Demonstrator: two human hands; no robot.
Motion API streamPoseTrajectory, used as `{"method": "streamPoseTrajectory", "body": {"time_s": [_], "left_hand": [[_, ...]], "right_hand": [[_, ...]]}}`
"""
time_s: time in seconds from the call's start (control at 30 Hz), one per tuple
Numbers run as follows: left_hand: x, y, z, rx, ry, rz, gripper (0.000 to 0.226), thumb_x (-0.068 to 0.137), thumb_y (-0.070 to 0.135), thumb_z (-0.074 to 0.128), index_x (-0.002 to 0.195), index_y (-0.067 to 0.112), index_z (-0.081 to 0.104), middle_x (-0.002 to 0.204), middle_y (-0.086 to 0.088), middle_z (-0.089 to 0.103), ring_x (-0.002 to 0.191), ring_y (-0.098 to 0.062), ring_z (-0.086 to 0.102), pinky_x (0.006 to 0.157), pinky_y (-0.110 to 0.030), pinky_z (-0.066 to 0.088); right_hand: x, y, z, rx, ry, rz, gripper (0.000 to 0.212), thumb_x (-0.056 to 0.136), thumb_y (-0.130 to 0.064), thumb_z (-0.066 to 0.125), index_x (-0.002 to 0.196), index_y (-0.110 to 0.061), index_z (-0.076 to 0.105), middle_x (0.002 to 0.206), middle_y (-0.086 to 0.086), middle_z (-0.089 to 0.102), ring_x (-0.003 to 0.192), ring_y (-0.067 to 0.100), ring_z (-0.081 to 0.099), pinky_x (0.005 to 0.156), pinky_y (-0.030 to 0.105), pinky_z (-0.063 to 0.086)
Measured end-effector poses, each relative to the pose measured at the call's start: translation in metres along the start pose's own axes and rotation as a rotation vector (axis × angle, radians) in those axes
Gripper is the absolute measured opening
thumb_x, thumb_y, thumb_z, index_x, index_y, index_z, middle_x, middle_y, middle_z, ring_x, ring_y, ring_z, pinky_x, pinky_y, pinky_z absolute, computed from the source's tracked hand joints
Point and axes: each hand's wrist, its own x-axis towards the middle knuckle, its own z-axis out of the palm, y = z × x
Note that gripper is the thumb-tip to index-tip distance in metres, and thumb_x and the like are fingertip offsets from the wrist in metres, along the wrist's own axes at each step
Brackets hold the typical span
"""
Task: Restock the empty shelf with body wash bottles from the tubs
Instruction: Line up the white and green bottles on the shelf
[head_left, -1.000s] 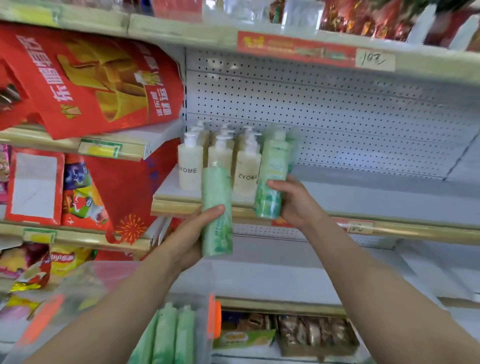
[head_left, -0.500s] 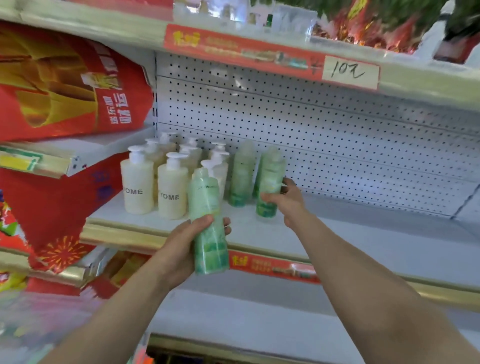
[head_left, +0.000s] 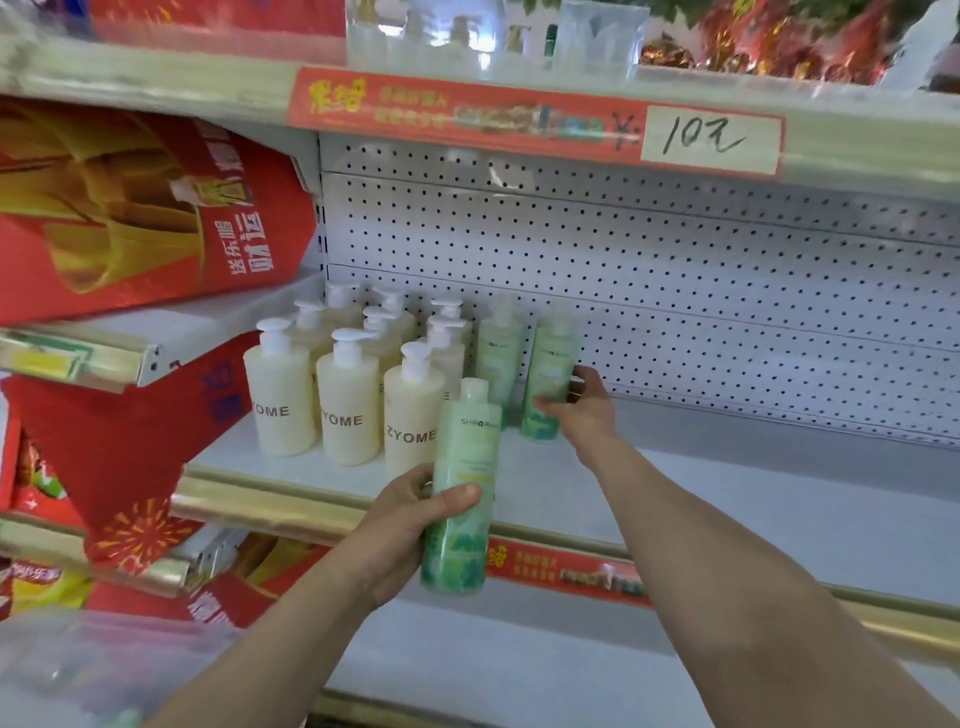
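My left hand (head_left: 402, 525) grips a green body wash bottle (head_left: 462, 467) upright in front of the white shelf's (head_left: 727, 499) gold front edge. My right hand (head_left: 582, 410) reaches to the back of the shelf and holds a second green bottle (head_left: 550, 364) standing there against the pegboard. Another green bottle (head_left: 498, 358) stands just left of it. Several cream pump bottles marked ZYOME (head_left: 348, 410) fill the shelf's left end.
The shelf right of the bottles is bare white board. A clear plastic tub (head_left: 104, 670) sits at the lower left. Red gift bags (head_left: 130, 218) crowd the neighbouring shelves on the left. A red price strip marked 10 (head_left: 535, 119) runs along the shelf above.
My right hand has carried its green bottle from the front edge to the back of the shelf and set it beside the other green one. My left hand has kept its bottle at the front.
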Motion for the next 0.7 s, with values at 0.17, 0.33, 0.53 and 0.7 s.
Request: {"method": "streamPoseTrajectory", "body": {"time_s": [0.17,0.33,0.53,0.7], "left_hand": [[0.007,0.003,0.004,-0.053,-0.041,0.000,0.059,0.075,0.022,0.074,0.126,0.001,0.056,0.117,-0.020,0.069,0.105,-0.029,0.068,0.085,-0.039,0.055],[0.015,0.007,0.011,-0.055,-0.080,0.010,0.054,0.077,0.026,0.072,0.125,0.005,0.060,0.117,-0.020,0.068,0.102,-0.026,0.068,0.082,-0.037,0.056],[0.033,0.005,0.034,-0.073,-0.142,0.008,0.043,0.087,0.031,0.069,0.121,0.005,0.066,0.122,-0.024,0.063,0.107,-0.033,0.062,0.099,-0.050,0.047],[0.053,0.001,0.065,-0.098,-0.114,0.014,0.047,0.087,0.034,0.063,0.119,0.000,0.065,0.117,-0.024,0.067,0.102,-0.032,0.066,0.089,-0.042,0.056]], "right_hand": [[0.002,-0.001,-0.001,-0.078,-0.009,0.005,0.065,0.076,-0.011,0.084,0.131,-0.020,0.051,0.108,0.004,0.069,0.095,0.021,0.066,0.085,0.033,0.055],[-0.005,-0.005,-0.005,0.028,0.007,0.119,0.066,0.080,-0.016,0.083,0.137,-0.014,0.049,0.118,0.006,0.065,0.100,0.020,0.062,0.084,0.029,0.049],[-0.041,-0.042,-0.020,0.313,-0.143,0.179,0.029,0.091,-0.032,0.068,0.112,-0.013,0.069,0.100,0.003,0.072,0.088,0.019,0.067,0.079,0.035,0.057],[-0.064,-0.066,-0.049,0.323,-0.486,0.152,0.039,0.090,-0.050,0.062,0.109,-0.017,0.071,0.099,0.003,0.074,0.092,0.018,0.070,0.090,0.038,0.054]]}}
